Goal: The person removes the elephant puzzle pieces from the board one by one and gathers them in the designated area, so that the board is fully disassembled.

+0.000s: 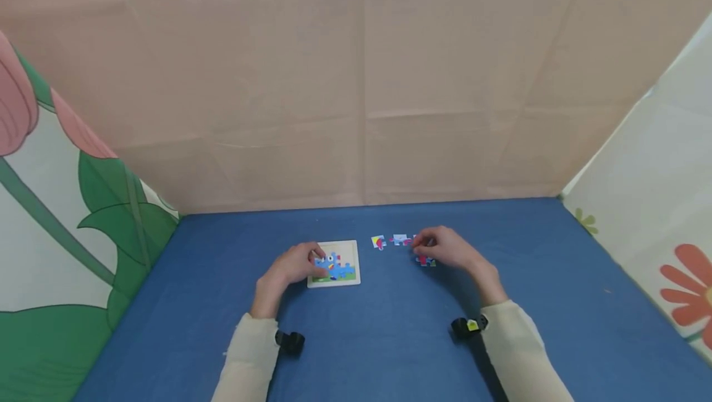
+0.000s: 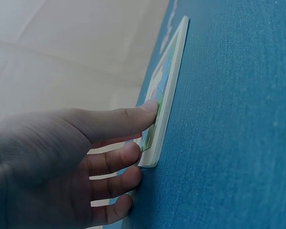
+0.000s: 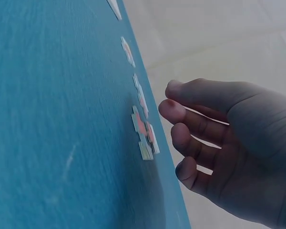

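On the blue table lies a square jigsaw puzzle (image 1: 334, 285) in a pale frame, its picture partly filled with blue and green pieces. My left hand (image 1: 300, 264) rests at its left side. In the left wrist view, the thumb (image 2: 133, 117) touches the puzzle's surface near a corner, while other fingertips sit beside the frame. My right hand (image 1: 445, 246) hovers over loose puzzle pieces (image 1: 427, 262), its fingers loosely bent. The right wrist view shows nothing between the thumb and fingers (image 3: 174, 112), with the pieces (image 3: 142, 136) on the table beyond them.
Two more loose pieces lie between the hands: one with yellow and red (image 1: 378, 242), the other light blue and pink (image 1: 400, 239). A beige cloth (image 1: 356, 111) rises behind the table (image 1: 378, 340). Flower-printed panels (image 1: 656, 204) stand at both sides.
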A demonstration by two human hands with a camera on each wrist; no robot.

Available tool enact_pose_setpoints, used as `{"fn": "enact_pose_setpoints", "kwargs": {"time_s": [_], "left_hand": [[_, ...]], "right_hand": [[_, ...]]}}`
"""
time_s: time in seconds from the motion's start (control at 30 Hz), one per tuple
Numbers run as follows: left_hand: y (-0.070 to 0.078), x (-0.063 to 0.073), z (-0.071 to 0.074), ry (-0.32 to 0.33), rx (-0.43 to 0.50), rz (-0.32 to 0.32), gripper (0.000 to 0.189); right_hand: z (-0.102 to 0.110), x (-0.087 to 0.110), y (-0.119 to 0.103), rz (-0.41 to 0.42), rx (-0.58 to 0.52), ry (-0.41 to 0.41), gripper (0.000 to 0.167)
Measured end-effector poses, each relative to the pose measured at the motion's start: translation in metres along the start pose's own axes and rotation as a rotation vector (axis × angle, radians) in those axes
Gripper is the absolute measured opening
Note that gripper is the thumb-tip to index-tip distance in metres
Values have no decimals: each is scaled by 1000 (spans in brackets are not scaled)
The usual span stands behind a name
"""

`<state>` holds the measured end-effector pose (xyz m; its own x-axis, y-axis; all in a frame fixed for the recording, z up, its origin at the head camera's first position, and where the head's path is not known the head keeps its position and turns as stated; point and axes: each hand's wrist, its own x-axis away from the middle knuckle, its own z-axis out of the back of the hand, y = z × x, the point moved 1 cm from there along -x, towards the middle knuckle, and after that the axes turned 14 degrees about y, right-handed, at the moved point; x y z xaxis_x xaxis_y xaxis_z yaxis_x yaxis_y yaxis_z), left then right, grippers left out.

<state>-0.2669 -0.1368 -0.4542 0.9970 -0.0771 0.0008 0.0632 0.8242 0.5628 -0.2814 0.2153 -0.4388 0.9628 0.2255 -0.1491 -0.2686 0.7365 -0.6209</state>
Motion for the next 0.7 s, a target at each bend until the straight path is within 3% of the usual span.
{"fn": "enact_pose_setpoints", "kwargs": {"time_s": [0.7], "left_hand": [[2, -1, 1, -2, 1, 14, 39]], "right_hand": [[-35, -13, -40, 123, -4, -3, 15]]}}
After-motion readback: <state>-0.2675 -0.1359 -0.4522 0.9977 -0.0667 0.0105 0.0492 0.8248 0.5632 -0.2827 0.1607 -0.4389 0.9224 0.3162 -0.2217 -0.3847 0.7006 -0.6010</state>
